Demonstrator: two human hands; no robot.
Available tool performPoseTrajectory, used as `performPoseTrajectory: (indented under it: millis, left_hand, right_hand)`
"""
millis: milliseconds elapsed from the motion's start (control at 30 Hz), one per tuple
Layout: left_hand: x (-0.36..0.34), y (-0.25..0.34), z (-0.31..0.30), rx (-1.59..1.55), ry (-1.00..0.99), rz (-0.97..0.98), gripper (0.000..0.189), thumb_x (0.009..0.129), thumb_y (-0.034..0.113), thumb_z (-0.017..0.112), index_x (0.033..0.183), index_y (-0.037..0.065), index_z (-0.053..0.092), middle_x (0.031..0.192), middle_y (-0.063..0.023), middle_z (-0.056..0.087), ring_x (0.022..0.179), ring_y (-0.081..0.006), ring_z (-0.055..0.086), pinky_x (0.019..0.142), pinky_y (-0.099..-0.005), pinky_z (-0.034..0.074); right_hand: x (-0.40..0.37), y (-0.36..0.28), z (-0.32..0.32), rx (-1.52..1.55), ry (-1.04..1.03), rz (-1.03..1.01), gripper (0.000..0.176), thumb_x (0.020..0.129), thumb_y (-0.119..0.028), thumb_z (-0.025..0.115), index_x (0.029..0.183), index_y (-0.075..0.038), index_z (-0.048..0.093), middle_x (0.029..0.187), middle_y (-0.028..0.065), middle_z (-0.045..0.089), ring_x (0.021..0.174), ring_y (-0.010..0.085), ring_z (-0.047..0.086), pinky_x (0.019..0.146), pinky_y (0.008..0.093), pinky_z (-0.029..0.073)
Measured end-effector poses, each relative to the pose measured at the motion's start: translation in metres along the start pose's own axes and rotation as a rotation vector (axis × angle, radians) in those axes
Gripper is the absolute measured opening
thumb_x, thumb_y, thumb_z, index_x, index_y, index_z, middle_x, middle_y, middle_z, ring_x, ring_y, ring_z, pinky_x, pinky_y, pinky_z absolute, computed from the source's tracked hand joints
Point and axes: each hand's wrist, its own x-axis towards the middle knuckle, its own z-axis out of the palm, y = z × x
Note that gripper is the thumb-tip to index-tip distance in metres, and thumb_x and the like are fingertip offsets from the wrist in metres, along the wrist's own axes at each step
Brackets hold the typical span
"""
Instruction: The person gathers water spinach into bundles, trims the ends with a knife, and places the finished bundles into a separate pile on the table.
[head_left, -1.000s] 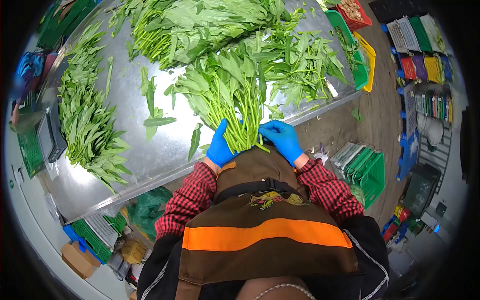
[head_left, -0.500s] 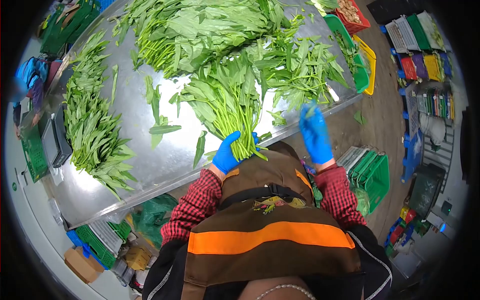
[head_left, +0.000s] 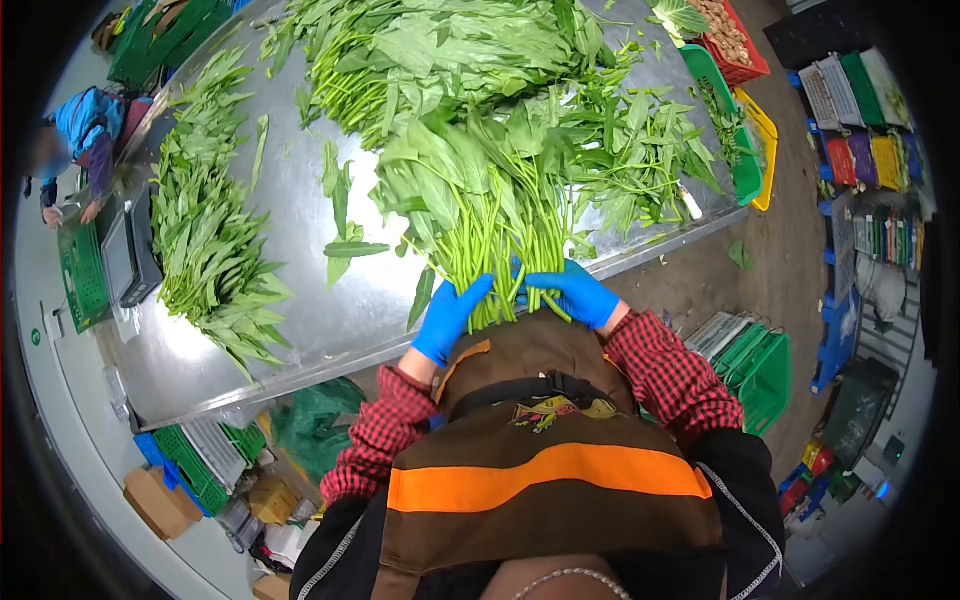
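A bunch of leafy green stems [head_left: 490, 215] hangs over the near edge of the metal table, its cut ends toward my apron. My left hand [head_left: 450, 315], in a blue glove, is wrapped round the bunch's left side. Round the right side of the same bunch, my right hand [head_left: 575, 292] grips the stems, also gloved in blue. A large heap of the greens [head_left: 450, 50] lies just beyond. Looser stems and leaves [head_left: 645, 150] are to the right, beside a small white object [head_left: 690, 202]. A long row of greens [head_left: 210, 210] lies at the left.
The metal table [head_left: 310, 300] has a dark flat device [head_left: 130, 252] at its left edge. Another person [head_left: 90, 130] stands beyond that edge. Green [head_left: 745, 165], yellow [head_left: 768, 150] and red [head_left: 735, 65] crates stand at the right. A green crate [head_left: 765, 380] is low at the right.
My right hand has moved left from beside the table edge onto the stems. The bunch is now wider and held by both hands. The view has shifted slightly.
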Motion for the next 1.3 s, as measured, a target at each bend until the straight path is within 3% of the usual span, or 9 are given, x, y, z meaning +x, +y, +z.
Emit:
performPoseTrajectory:
  millis: [133,300,400,567,900,1067,1167,1267,1300]
  left_hand:
    - [0.009,-0.026,-0.020,-0.781,-0.059,-0.348,0.043,0.092,0.025,0.058,0.129,0.004,0.049,0.119,-0.0133,0.060,0.108,-0.0268,0.060,0.093,-0.0438,0.049]
    - [0.007,-0.019,-0.006,-0.698,-0.052,-0.346,0.045,0.092,0.026,0.059,0.129,0.003,0.049,0.120,-0.0116,0.060,0.109,-0.0247,0.059,0.095,-0.0396,0.048]
    - [0.009,-0.004,0.014,-0.144,0.073,-0.156,0.044,0.092,0.026,0.059,0.129,0.002,0.051,0.121,-0.0092,0.059,0.112,-0.0188,0.056,0.097,-0.0316,0.044]
    - [0.007,-0.012,-0.026,-0.755,-0.102,-0.319,0.038,0.093,0.018,0.056,0.126,0.001,0.052,0.115,-0.0116,0.062,0.101,-0.0225,0.062,0.093,-0.0352,0.048]
    - [0.011,-0.012,-0.007,0.136,0.007,-0.037,0.043,0.078,0.002,0.071,0.119,0.002,0.058,0.107,-0.0053,0.065,0.094,-0.0148,0.062,0.083,-0.0291,0.050]
    - [0.007,-0.006,-0.025,-0.246,-0.051,-0.198,0.021,0.087,0.016,0.064,0.104,0.005,0.061,0.081,-0.0035,0.061,0.073,-0.0132,0.059,0.067,-0.0257,0.048]
    - [0.006,-0.013,-0.034,-0.418,-0.148,-0.322,0.026,0.088,0.017,0.062,0.110,0.003,0.062,0.090,-0.0026,0.063,0.084,-0.0125,0.060,0.076,-0.0266,0.047]
    - [-0.031,0.055,-0.050,-0.129,0.021,0.054,0.038,0.088,0.020,0.060,0.118,-0.002,0.054,0.086,-0.0066,0.061,0.077,-0.0153,0.060,0.072,-0.0288,0.048]
    - [-0.040,0.065,-0.062,-0.356,0.043,0.224,0.043,0.087,0.021,0.061,0.120,-0.004,0.050,0.083,-0.0077,0.060,0.077,-0.0163,0.059,0.072,-0.0292,0.048]
  right_hand:
    - [0.004,0.011,-0.016,0.136,0.052,0.271,0.037,0.089,-0.019,0.063,0.120,0.001,0.056,0.102,0.0099,0.065,0.081,0.0157,0.064,0.070,0.0264,0.053]
    - [0.015,0.009,0.002,-0.101,0.129,0.366,0.035,0.083,-0.033,0.071,0.104,-0.006,0.065,0.082,-0.0001,0.062,0.063,0.0082,0.053,0.058,0.0218,0.045]
    - [0.021,0.005,0.031,-0.412,0.042,0.247,0.033,0.083,-0.028,0.069,0.106,-0.003,0.065,0.091,0.0026,0.066,0.072,0.0088,0.058,0.063,0.0241,0.048]
    - [0.019,0.004,0.004,0.043,-0.038,0.277,0.039,0.087,-0.013,0.061,0.122,0.003,0.055,0.113,0.0129,0.064,0.098,0.0201,0.064,0.083,0.0296,0.052]
    - [0.025,0.006,0.032,0.016,0.073,0.312,0.032,0.087,-0.020,0.064,0.112,0.000,0.062,0.104,0.0103,0.066,0.088,0.0166,0.065,0.077,0.0286,0.052]
    - [0.036,0.029,0.000,0.189,0.070,0.294,0.031,0.085,-0.018,0.064,0.108,0.002,0.063,0.096,0.0109,0.068,0.086,0.0175,0.065,0.078,0.0283,0.051]
    - [0.019,0.006,0.023,0.070,0.135,0.233,0.032,0.084,-0.019,0.064,0.108,0.002,0.063,0.094,0.0106,0.068,0.082,0.0172,0.065,0.075,0.0274,0.051]
    - [-0.034,-0.066,0.035,-0.179,0.217,-0.046,0.027,0.084,-0.021,0.065,0.101,0.000,0.063,0.078,0.0024,0.061,0.070,0.0120,0.058,0.067,0.0268,0.048]
    - [-0.050,-0.084,0.025,-0.140,0.196,-0.124,0.030,0.085,-0.022,0.063,0.103,0.001,0.061,0.077,0.0023,0.059,0.069,0.0118,0.057,0.066,0.0262,0.048]
